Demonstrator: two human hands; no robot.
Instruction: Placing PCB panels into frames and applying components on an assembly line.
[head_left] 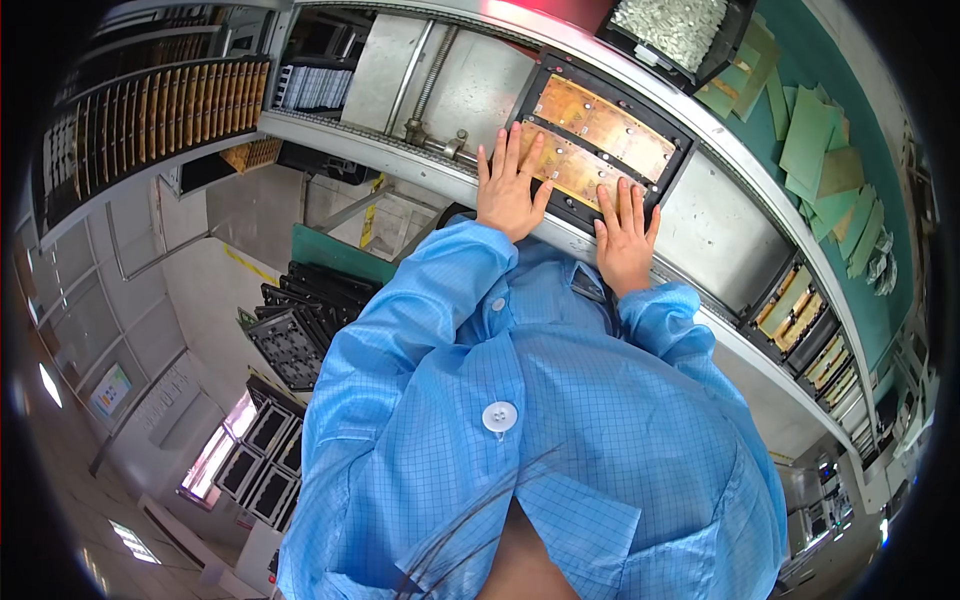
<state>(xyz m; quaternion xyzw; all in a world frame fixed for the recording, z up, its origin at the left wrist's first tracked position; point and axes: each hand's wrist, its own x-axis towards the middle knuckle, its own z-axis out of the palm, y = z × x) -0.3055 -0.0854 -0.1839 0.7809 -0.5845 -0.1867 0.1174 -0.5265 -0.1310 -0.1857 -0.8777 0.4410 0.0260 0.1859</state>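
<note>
A black rectangular carrier frame (683,150) lies across the conveyor rails in front of me. Two long copper-coloured panels sit inside it, a far panel (600,118) and a near panel (575,172), with small pins standing up around them. My left hand (508,195) is open, its spread fingertips resting at the left part of the near panel and the frame's left edge. Fingers stretched out, my right hand (626,243) lies at the near panel's right end and the frame's near edge. Neither hand grips anything; the hands cover parts of the near edge.
Beyond the far rail stands a black bin (672,32) of small whitish pieces. Green and tan sheets (822,150) lie scattered on a green surface at right. More loaded carriers (785,305) sit farther down the line. A slotted rack (150,125) of panels stands left; black frames (285,335) are stacked below.
</note>
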